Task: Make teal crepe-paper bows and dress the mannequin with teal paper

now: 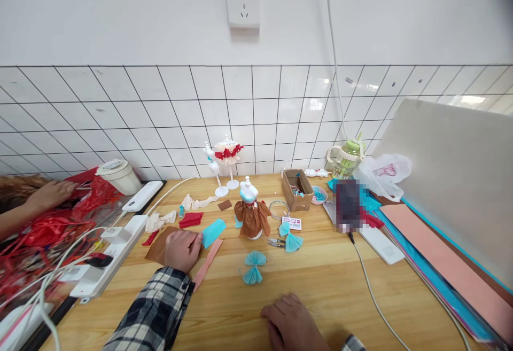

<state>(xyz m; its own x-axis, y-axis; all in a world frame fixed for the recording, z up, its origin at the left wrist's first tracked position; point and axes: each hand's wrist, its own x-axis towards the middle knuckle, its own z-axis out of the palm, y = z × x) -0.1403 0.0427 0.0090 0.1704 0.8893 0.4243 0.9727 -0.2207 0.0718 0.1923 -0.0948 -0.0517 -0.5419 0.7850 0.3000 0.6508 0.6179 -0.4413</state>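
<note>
My left hand [182, 249] is curled, knuckles up, on the wooden table [320, 287], resting on a brown paper piece [158, 247] with a light blue paper strip [214, 232] at its fingertips. What the fingers grip is hidden. My right hand [289, 321] lies near the front edge with the fingers bent under, nothing visible in it. Between the hands sits a blue paper bow [254, 266]. Behind it stands a small doll [251, 215] in a brown paper dress. A pink paper strip [206, 264] lies beside my left sleeve.
Small snips [276, 242] and another blue bow [292, 237] lie right of the doll. A small cardboard box [297, 189], white doll stands [224, 169], a green cup [345, 160], stacked coloured sheets [441, 271] and a power strip [108, 260] surround the work area. Another person's hand [50, 193] touches red material at left.
</note>
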